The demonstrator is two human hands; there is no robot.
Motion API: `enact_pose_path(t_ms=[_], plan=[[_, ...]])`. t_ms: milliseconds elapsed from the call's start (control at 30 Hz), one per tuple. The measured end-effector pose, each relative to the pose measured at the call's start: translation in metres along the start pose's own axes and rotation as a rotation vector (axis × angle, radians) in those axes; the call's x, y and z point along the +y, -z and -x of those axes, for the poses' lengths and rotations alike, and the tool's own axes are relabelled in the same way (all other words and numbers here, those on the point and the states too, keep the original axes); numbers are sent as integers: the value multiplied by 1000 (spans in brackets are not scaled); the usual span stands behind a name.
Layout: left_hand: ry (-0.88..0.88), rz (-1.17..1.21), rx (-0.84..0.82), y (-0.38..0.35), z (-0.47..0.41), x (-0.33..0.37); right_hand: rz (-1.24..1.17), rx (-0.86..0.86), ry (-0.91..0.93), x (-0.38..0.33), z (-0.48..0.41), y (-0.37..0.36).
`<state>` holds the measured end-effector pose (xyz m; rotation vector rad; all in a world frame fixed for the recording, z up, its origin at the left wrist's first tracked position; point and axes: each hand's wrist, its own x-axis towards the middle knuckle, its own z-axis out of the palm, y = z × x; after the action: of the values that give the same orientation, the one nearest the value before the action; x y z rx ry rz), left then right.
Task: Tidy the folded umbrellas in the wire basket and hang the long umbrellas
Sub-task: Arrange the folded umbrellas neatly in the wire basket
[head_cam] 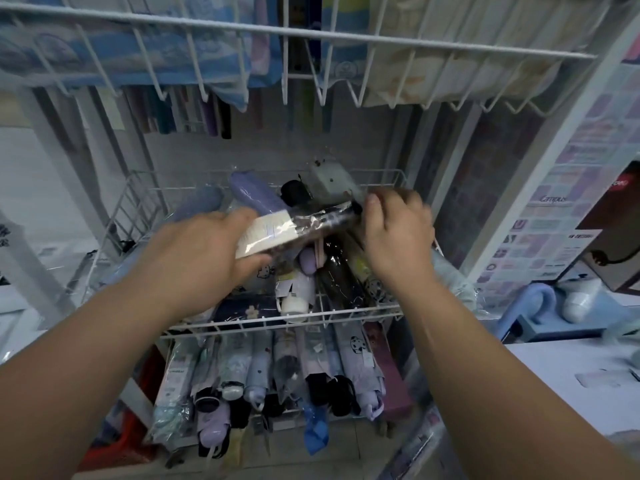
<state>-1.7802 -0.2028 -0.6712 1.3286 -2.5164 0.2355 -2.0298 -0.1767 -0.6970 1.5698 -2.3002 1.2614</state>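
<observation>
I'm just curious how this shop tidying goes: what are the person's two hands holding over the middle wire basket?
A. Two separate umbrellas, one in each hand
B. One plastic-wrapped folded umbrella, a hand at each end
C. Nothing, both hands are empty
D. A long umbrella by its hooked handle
B: the left hand grips the pale end and the right hand the dark end of one wrapped folded umbrella, held across above the wire basket.
</observation>
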Motion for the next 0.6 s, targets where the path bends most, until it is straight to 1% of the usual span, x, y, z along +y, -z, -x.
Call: enact_pose_path(t_ms=[33,67,100,200,267,333,367,433,500,533,600], plan=[[41,45,37,2,-1,8,-37,63,29,-5,5,2],[76,100,78,3,-3,17,-82,85,58,-10,11,4],[109,160,108,3,-8,28,-135,65,81,-15,16,3],[232,430,111,-1,-32,56,-282,-126,115,-28,21,-7],[301,667,86,-14,-52,69,-410,-241,54,-33,17,-16],[342,907,41,-29,-62,83,-528,-312,-67,-35,9,-19],[346,986,16,-36,-64,88,-569,-335,-111,-33,4,-20],[331,1043,-49,-43,-59,94,-607,-373,-127,-27,-3,-21],[316,1017,-65,-45,-51,85,-518,-390,-60,-24,-8,-18],[294,962,-20,-44,-45,77,-396,-387,7,-24,-10,-17],[246,834,125,-41,-34,56,-77,-377,160,-26,-11,-18]])
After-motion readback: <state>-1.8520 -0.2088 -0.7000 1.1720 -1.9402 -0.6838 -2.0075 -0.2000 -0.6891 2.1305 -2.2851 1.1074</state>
